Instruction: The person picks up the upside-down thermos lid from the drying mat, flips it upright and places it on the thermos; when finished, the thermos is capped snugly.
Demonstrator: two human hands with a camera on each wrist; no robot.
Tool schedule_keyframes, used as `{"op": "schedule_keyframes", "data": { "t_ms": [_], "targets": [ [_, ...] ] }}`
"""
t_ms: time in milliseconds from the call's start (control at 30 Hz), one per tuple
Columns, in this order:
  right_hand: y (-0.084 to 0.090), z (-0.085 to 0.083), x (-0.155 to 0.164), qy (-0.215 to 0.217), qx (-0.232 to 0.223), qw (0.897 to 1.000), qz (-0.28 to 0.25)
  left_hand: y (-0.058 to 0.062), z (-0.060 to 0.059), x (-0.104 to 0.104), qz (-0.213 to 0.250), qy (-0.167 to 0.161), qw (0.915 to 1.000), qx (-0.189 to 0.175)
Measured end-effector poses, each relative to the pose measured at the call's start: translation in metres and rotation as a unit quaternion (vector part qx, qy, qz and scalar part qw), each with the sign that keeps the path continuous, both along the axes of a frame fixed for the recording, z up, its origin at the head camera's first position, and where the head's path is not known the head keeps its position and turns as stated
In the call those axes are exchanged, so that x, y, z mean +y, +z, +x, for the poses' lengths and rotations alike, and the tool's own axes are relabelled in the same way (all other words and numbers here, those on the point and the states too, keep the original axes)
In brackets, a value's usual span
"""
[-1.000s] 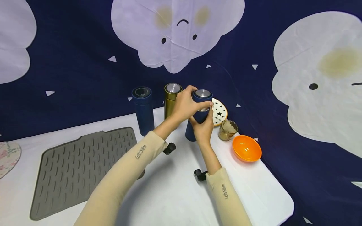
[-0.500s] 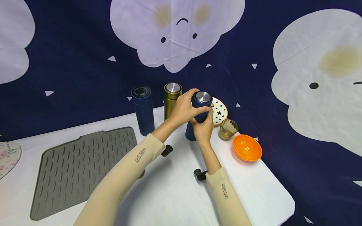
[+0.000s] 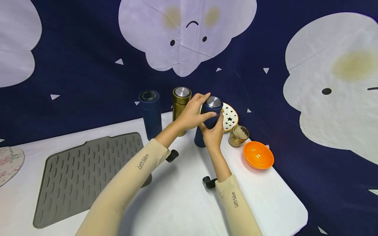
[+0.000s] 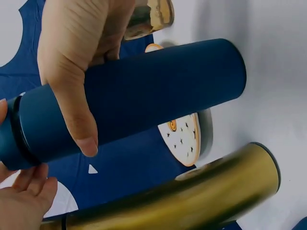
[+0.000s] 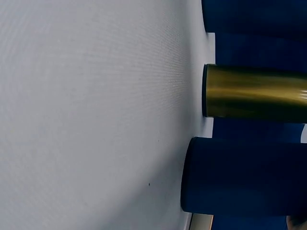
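A dark blue thermos bottle [image 3: 199,138] stands upright on the white table, its blue lid [image 3: 214,102] with a silver top seated on the neck. My left hand [image 3: 191,113] holds the lid, thumb on the near side and fingers behind. Below it, my right hand [image 3: 213,137] grips the bottle's body. The left wrist view shows the right thumb [image 4: 79,117] across the body [image 4: 158,91] and left fingers [image 4: 36,184] against the lid [image 4: 10,139]. Beside the left hand stands a gold thermos [image 3: 179,109]; a second blue thermos [image 3: 151,119] stands farther left.
A grey ribbed mat [image 3: 91,173] lies at left, with a floral round piece [image 3: 10,164] past it. At right are a star-patterned dish [image 3: 230,117], a brown glass cup [image 3: 238,136] and an orange bowl [image 3: 258,155] near the table edge [image 3: 290,186].
The lid has come down onto the bottle, covering the shiny neck seen earlier. My left hand has lowered slightly and its thumb has shifted left. My right hand keeps its grip.
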State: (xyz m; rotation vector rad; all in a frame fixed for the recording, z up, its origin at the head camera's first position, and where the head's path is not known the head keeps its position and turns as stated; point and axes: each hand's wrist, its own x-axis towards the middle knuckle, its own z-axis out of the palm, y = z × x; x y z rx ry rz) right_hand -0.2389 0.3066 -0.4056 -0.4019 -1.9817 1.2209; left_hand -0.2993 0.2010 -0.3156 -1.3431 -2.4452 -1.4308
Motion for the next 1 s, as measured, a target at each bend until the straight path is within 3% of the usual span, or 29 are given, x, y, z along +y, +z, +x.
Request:
{"op": "schedule_keyframes", "data": {
  "t_ms": [133,267,333,400,467,567,667,733,833,1000],
  "targets": [
    [-0.001,0.000,0.000,-0.002,-0.003,1.000,0.002,-0.002,0.005,0.009,0.016,0.057,0.9982,-0.001],
    [-0.002,0.000,-0.001,-0.007,-0.010,1.000,0.000,-0.007,0.010,0.021,0.048,0.128,0.9905,0.017],
    [-0.002,0.000,-0.001,-0.008,-0.009,1.000,-0.001,-0.009,0.010,0.024,0.060,0.140,0.9880,0.027],
    [-0.002,0.000,-0.001,-0.008,-0.007,1.000,-0.002,-0.010,0.008,0.024,0.069,0.130,0.9886,0.030],
    [-0.001,0.000,-0.001,-0.008,-0.007,1.000,-0.003,-0.011,0.004,0.021,0.080,0.097,0.9920,0.012],
    [-0.001,-0.001,-0.001,-0.011,-0.009,1.000,-0.001,-0.012,-0.004,0.015,0.095,0.028,0.9937,-0.051],
    [-0.001,-0.002,-0.001,-0.012,-0.012,1.000,0.002,-0.010,-0.010,0.008,0.104,-0.032,0.9871,-0.117],
    [-0.001,-0.002,-0.001,-0.009,-0.012,1.000,0.001,-0.008,-0.013,0.004,0.101,-0.055,0.9838,-0.137],
    [-0.001,-0.002,-0.001,-0.004,-0.010,1.000,-0.006,-0.005,-0.014,0.001,0.082,-0.059,0.9857,-0.135],
    [-0.002,-0.001,-0.001,-0.006,-0.008,1.000,-0.006,-0.004,-0.008,0.004,0.065,-0.026,0.9916,-0.109]
  ]
}}
